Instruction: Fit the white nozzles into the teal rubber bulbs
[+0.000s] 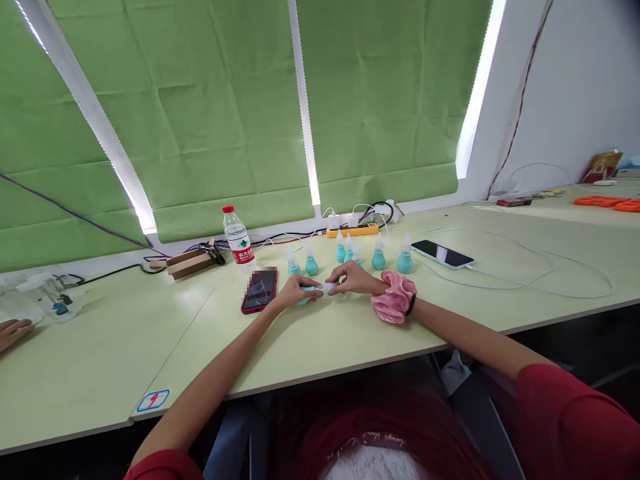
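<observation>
A person in red sleeves sits at a smooth, pale yellow-green table [380,340], both bare hands meeting near its front edge. The left hand [295,292] grips one rounded teal bulb [304,302], tipped on its side. The right hand [352,278] pinches a slim, translucent nozzle [329,288] between thumb and fingers, at the bulb's right end; fingers hide whether the two parts are joined. A crinkled, shiny pink scrunchie [393,297] circles the right wrist.

Just beyond the hands, I count seven similar squeeze bottles [405,263] standing upright, each a teal bulb under a clear, tapering top: two on the left, three clustered in the middle, one partly hidden, and two on the right.

Two phones lie flat: a red-cased phone [260,291] left of the hands, and a pale-cased phone [443,255] to the right, with a thin white cable [520,288] looping from it. One clear plastic water bottle [239,239] with a red cap stands at the far left of the hands, near an open brown cardboard box [191,262]. One yellow power strip [353,231] lies by the wall, below creased green fabric blinds [200,120]. At the left edge, another person's hand [14,333] rests near clear containers [53,298].
</observation>
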`<action>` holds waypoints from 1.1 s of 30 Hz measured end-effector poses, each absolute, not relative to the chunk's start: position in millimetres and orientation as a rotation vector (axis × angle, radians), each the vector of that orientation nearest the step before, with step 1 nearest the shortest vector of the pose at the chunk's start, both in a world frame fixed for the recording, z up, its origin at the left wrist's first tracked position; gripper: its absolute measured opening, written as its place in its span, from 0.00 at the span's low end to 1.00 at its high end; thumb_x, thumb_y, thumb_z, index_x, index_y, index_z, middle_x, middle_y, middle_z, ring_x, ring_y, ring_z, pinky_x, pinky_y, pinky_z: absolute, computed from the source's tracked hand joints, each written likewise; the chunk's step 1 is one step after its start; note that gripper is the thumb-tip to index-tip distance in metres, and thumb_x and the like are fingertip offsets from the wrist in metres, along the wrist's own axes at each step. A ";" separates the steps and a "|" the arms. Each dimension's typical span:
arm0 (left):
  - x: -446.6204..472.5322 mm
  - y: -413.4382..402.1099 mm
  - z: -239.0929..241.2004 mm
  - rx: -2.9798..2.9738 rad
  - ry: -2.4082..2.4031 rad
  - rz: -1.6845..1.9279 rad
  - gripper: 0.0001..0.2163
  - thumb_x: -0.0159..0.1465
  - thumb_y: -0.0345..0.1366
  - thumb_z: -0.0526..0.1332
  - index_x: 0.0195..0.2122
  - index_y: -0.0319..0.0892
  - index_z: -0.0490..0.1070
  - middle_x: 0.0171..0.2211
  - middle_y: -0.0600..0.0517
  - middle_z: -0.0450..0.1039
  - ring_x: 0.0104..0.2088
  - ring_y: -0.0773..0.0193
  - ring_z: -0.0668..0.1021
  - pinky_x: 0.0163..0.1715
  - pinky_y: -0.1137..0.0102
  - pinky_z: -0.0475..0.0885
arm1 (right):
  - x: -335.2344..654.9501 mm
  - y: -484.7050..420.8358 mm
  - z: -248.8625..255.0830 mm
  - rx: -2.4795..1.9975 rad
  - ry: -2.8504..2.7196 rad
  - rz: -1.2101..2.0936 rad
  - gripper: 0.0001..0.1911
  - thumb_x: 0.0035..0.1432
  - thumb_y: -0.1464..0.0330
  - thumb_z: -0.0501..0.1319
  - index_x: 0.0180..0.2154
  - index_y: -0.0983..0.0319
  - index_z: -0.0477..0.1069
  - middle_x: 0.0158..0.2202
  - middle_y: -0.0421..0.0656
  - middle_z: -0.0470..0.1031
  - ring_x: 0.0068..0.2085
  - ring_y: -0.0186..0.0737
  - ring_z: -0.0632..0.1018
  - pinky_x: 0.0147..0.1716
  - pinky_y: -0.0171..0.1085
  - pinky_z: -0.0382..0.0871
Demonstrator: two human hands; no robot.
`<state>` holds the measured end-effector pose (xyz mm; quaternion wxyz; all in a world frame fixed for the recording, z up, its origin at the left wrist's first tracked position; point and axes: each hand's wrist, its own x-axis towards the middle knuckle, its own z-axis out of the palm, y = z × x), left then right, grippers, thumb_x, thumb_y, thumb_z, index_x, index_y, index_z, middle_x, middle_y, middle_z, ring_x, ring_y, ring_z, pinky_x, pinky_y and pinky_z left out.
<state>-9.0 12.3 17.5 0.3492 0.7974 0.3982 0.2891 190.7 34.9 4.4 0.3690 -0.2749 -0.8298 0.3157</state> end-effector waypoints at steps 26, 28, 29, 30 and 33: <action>0.2 -1.2 28.2 2.001 1.020 0.760 0.18 0.43 0.39 0.65 0.33 0.33 0.74 0.22 0.50 0.73 0.22 0.69 0.69 0.25 0.74 0.65 | 194.2 19.5 23.7 -0.640 -2.201 0.747 0.16 0.34 0.62 0.66 0.23 0.69 0.74 0.20 0.41 0.69 0.23 0.30 0.67 0.21 0.29 0.59; -2.3 -1.2 29.8 1.972 0.984 0.698 0.17 0.44 0.39 0.64 0.33 0.32 0.75 0.19 0.51 0.70 0.21 0.71 0.67 0.23 0.75 0.63 | 192.6 16.8 23.1 -0.603 -2.242 0.636 0.14 0.35 0.63 0.65 0.23 0.68 0.73 0.19 0.40 0.67 0.23 0.29 0.66 0.20 0.29 0.58; -3.7 -1.4 30.6 1.959 0.965 0.668 0.16 0.45 0.39 0.64 0.33 0.33 0.75 0.18 0.51 0.69 0.20 0.71 0.67 0.23 0.75 0.63 | 191.6 15.0 23.2 -0.575 -2.271 0.571 0.13 0.37 0.63 0.65 0.23 0.68 0.73 0.19 0.40 0.66 0.22 0.29 0.66 0.20 0.29 0.58; -4.9 -1.6 31.5 1.944 0.953 0.631 0.16 0.45 0.39 0.63 0.32 0.33 0.75 0.18 0.52 0.69 0.20 0.71 0.66 0.22 0.76 0.62 | 190.6 13.0 23.4 -0.546 -2.306 0.505 0.12 0.39 0.63 0.64 0.23 0.68 0.73 0.19 0.39 0.65 0.22 0.29 0.65 0.20 0.29 0.57; -7.1 -2.9 34.4 1.902 0.953 0.525 0.15 0.45 0.39 0.63 0.32 0.35 0.75 0.17 0.53 0.67 0.19 0.72 0.65 0.21 0.75 0.61 | 187.1 7.6 24.0 -0.499 -2.426 0.318 0.09 0.44 0.66 0.61 0.22 0.66 0.73 0.17 0.38 0.62 0.21 0.27 0.63 0.21 0.29 0.56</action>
